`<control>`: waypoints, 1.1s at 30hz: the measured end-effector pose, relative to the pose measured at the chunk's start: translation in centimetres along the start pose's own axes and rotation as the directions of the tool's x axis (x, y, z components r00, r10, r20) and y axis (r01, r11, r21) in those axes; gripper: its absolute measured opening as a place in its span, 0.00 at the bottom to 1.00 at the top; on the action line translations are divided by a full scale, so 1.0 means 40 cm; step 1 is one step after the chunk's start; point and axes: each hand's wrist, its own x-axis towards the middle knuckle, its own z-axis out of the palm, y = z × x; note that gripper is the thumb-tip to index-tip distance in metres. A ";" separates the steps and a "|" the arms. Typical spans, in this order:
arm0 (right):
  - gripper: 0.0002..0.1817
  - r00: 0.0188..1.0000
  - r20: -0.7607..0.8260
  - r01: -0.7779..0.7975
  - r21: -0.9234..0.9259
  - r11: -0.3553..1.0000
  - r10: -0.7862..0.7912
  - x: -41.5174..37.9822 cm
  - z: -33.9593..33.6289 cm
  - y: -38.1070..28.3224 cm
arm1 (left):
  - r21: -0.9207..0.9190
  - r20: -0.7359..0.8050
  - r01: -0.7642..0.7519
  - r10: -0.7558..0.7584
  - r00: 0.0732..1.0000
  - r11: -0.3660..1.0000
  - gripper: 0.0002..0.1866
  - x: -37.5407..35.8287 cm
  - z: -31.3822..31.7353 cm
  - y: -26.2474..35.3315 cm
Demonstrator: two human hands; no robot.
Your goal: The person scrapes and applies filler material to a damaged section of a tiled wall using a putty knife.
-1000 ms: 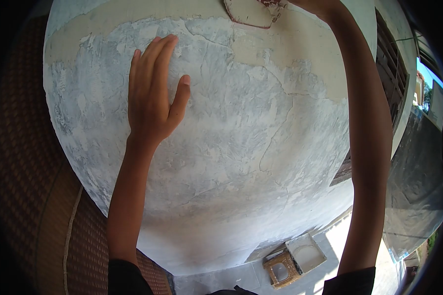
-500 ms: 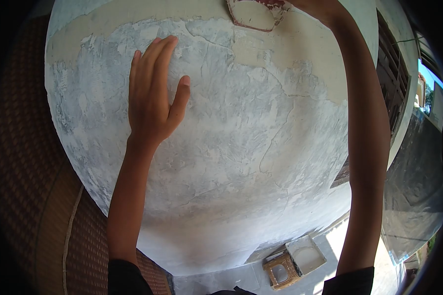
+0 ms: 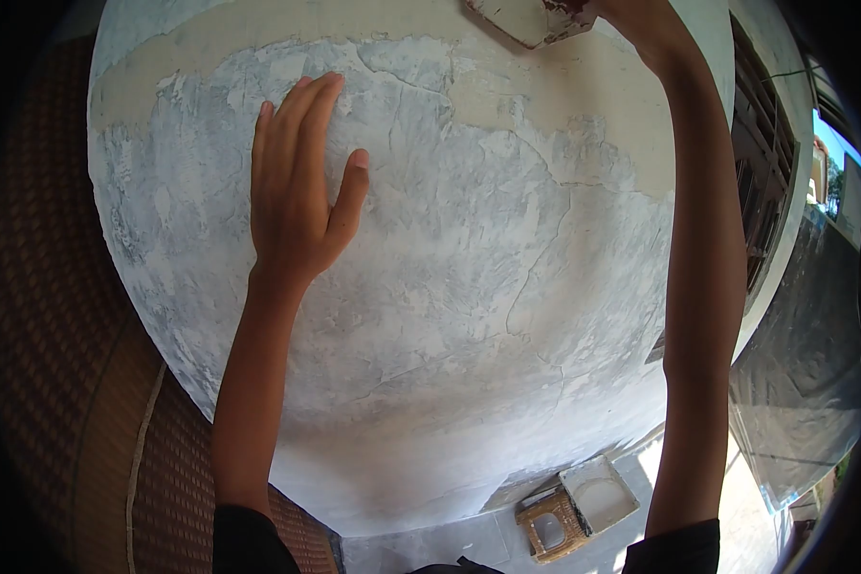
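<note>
My left hand [image 3: 297,191] lies flat on the wall [image 3: 430,249], its fingers stretched upward and the thumb out to the side; it holds nothing. At the top edge of the view, my right hand [image 3: 631,19] is closed on a putty knife [image 3: 521,19] with a wide, pale-smeared blade and a dark red part near the hand. The blade is at the upper wall, and its top is cut off by the frame. Most of the right-hand fingers are out of view. Grey-white patchy coating covers the wall, with fine cracks and a beige band higher up.
On the floor below stand a brown woven stool [image 3: 553,526] and a shallow whitish tray [image 3: 598,493]. Woven matting [image 3: 48,287] runs along the left. At the right are a dark window frame [image 3: 765,163] and a hanging plastic sheet [image 3: 799,364].
My right hand and the putty knife have shifted a little right and up, and the blade has turned. The left hand stays at the same spot on the wall.
</note>
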 end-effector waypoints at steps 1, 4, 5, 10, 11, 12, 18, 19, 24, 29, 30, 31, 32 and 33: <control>0.19 1.000 0.002 -0.002 -0.002 1.000 0.003 -0.024 0.021 -0.018 | -0.003 0.004 0.011 -0.011 1.000 1.000 0.28 0.000 0.000 0.004; 0.19 0.993 -0.006 -0.115 0.161 0.980 0.118 -0.121 0.056 -0.038 | -0.001 -0.001 0.020 -0.020 1.000 1.000 0.28 0.000 -0.001 0.004; 0.18 0.987 -0.071 -0.135 0.143 0.980 0.147 -0.124 0.076 0.008 | -0.006 -0.002 0.014 -0.014 1.000 1.000 0.28 0.003 0.000 0.003; 0.22 0.905 -0.331 -0.229 0.150 0.962 0.267 -0.213 0.041 0.101 | -0.020 0.013 0.028 -0.028 1.000 0.999 0.28 0.002 -0.003 0.008; 0.22 0.906 -0.331 -0.224 0.151 0.963 0.263 -0.212 0.046 0.108 | -0.017 0.010 0.028 -0.028 1.000 0.999 0.28 0.003 -0.003 0.007; 0.22 0.908 -0.338 -0.175 0.230 0.957 0.247 -0.216 0.051 0.116 | -0.026 0.021 0.036 -0.036 0.999 0.999 0.28 0.002 -0.002 0.008; 0.22 0.912 -0.366 -0.116 0.200 0.973 0.184 -0.244 0.122 0.107 | -0.047 0.039 0.062 -0.061 0.997 0.997 0.28 -0.002 -0.002 0.004; 0.22 0.895 -0.387 -0.144 0.221 0.965 0.222 -0.259 0.106 0.110 | -0.047 0.035 0.059 -0.057 0.998 0.997 0.28 -0.003 -0.003 0.002; 0.23 0.866 -0.392 -0.172 0.346 0.922 0.309 -0.279 0.108 0.098 | -0.018 0.024 0.017 -0.017 1.000 1.000 0.28 0.000 -0.002 0.007; 0.23 0.880 -0.434 -0.131 0.169 0.977 0.193 -0.281 0.137 0.128 | -0.045 0.026 0.054 -0.052 0.998 0.998 0.28 -0.003 0.001 0.004; 0.22 0.859 -0.453 -0.150 0.223 0.963 0.239 -0.290 0.121 0.132 | -0.036 0.019 0.037 -0.037 0.999 0.999 0.28 -0.003 0.002 0.003; 0.22 0.837 -0.468 -0.165 0.277 0.947 0.283 -0.291 0.115 0.123 | -0.025 0.010 0.021 -0.020 1.000 0.999 0.28 -0.002 0.002 0.001; 0.22 0.833 -0.475 -0.142 0.313 0.939 0.284 -0.290 0.114 0.113 | -0.020 0.008 0.023 -0.023 1.000 1.000 0.28 -0.001 0.001 0.002; 0.22 0.833 -0.473 -0.142 0.315 0.938 0.285 -0.287 0.119 0.103 | -0.017 0.010 0.019 -0.019 1.000 1.000 0.28 -0.001 0.000 0.005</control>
